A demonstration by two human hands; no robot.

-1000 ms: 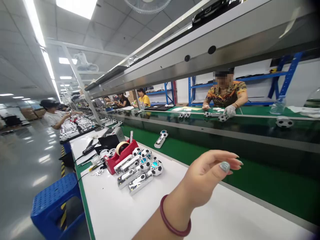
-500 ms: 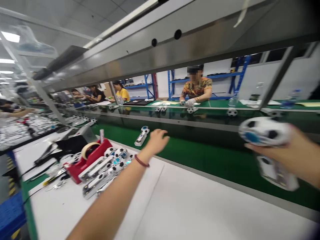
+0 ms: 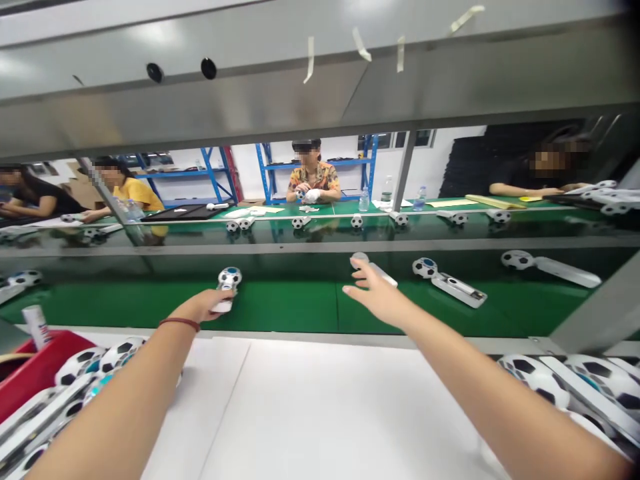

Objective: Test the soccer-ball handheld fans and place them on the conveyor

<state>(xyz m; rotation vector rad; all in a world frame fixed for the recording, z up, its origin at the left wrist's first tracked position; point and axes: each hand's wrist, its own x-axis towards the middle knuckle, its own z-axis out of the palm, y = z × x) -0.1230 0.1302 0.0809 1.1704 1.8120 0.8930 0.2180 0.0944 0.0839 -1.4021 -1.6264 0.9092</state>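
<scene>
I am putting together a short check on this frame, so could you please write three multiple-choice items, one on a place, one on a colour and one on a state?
1. Where does the soccer-ball device at the left hand lie?
A. on the green belt
B. in the red holder
C. on the top shelf

2. What colour is the band on the left wrist?
A. blue
B. dark red
C. yellow

3. How is the right hand?
A. fist closed on a tool
B. out of view
C. fingers spread, over a device on the belt

Answers: 1 A, the device rests on green surface beyond the white table. 2 B, a dark red ring shows. 3 C, the fingers are spread apart.
</scene>
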